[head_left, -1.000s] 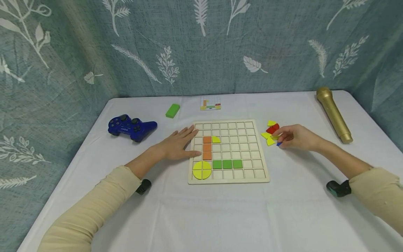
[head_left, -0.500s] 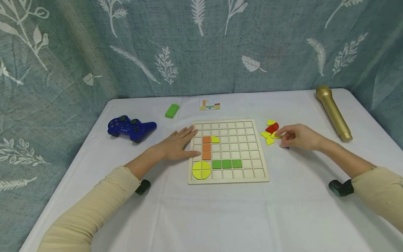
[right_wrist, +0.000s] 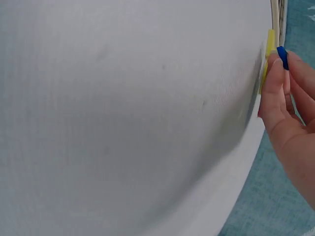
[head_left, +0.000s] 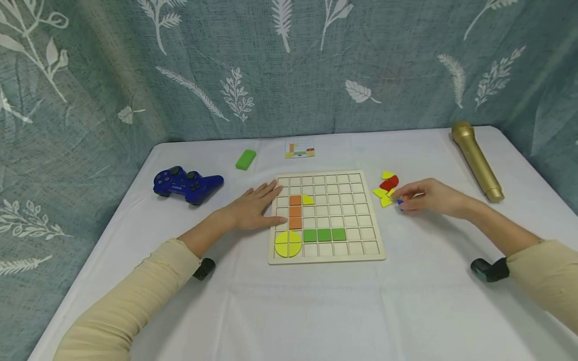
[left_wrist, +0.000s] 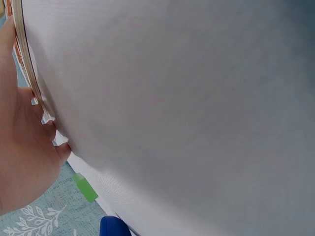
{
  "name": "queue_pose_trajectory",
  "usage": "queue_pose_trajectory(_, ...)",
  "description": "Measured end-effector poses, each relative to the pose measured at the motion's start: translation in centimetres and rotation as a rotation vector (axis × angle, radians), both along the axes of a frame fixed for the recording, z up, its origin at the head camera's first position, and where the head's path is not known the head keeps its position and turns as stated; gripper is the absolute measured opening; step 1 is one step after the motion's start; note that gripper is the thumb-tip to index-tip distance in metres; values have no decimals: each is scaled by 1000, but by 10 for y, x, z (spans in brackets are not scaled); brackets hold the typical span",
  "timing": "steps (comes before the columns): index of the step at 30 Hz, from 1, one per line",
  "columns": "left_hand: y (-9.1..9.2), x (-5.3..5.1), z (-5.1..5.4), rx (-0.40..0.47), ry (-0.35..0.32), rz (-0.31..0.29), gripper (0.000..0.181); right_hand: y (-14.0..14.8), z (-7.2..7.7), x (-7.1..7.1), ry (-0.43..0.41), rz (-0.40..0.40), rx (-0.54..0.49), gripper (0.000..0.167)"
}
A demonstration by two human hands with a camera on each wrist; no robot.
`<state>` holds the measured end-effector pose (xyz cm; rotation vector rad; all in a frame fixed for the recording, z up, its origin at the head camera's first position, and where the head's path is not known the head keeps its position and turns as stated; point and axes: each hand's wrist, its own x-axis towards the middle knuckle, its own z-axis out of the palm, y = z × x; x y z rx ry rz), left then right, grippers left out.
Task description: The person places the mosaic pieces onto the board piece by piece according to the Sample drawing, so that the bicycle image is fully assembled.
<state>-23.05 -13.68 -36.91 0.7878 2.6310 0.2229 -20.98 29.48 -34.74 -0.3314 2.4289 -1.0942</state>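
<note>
My left hand lies with spread, straight fingers on the left edge of the wooden grid board. The board bears orange squares, green squares, a yellow quarter piece and a yellow circle of quarter pieces. To the board's right, my right hand pinches a small blue piece between thumb and fingers; the right wrist view shows the blue piece at the fingertips. Yellow pieces and red pieces lie loose beside that hand.
A blue game controller lies at the left and a green block behind the left hand. Behind the board is a small printed pattern card. A gold microphone lies at the back right. A patterned curtain hangs behind the table.
The blue piece, mostly hidden under my right hand half a second ago, now shows at its fingertips. My left hand has stayed on the board's edge.
</note>
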Motion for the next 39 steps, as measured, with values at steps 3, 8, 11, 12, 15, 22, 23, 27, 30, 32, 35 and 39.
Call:
queue_pose_trajectory(3,0,0,0,6,2,-1,90,-4,-1,2,-53,-11,-47,41)
queue_pose_trajectory(8,-1,1,0,14,2,-5,90,-15,-2,5,-111,-32,-94,39)
queue_pose_trajectory(11,-1,1,0,10,4,-9,90,-24,-1,8,-148,-32,-131,37)
queue_pose_trajectory(12,-1,1,0,8,2,-9,90,-27,-1,9,-154,-29,-136,36)
queue_pose_trajectory(15,-1,2,1,9,3,-12,91,-36,0,13,-176,-20,-157,34)
queue_pose_trajectory(22,0,1,0,8,-1,-9,91,-53,-2,21,-214,-30,-170,31)
queue_pose_trajectory(23,0,1,0,9,0,-10,91,-56,-2,22,-220,-36,-174,31)
queue_pose_trajectory(27,0,0,-1,9,1,-10,90,-66,-4,28,-236,-45,-186,31)
queue_pose_trajectory(30,0,1,-1,14,1,-13,90,-74,-4,33,-243,-47,-189,30)
queue_pose_trajectory(32,0,1,0,15,2,-13,90,-79,-3,36,-247,-54,-191,29)
queue_pose_trajectory(35,0,1,1,15,8,-11,91,-87,-3,42,-256,-49,-216,27)
queue_pose_trajectory(39,0,1,0,8,6,-4,91,-99,-4,49,-242,-19,-226,22)
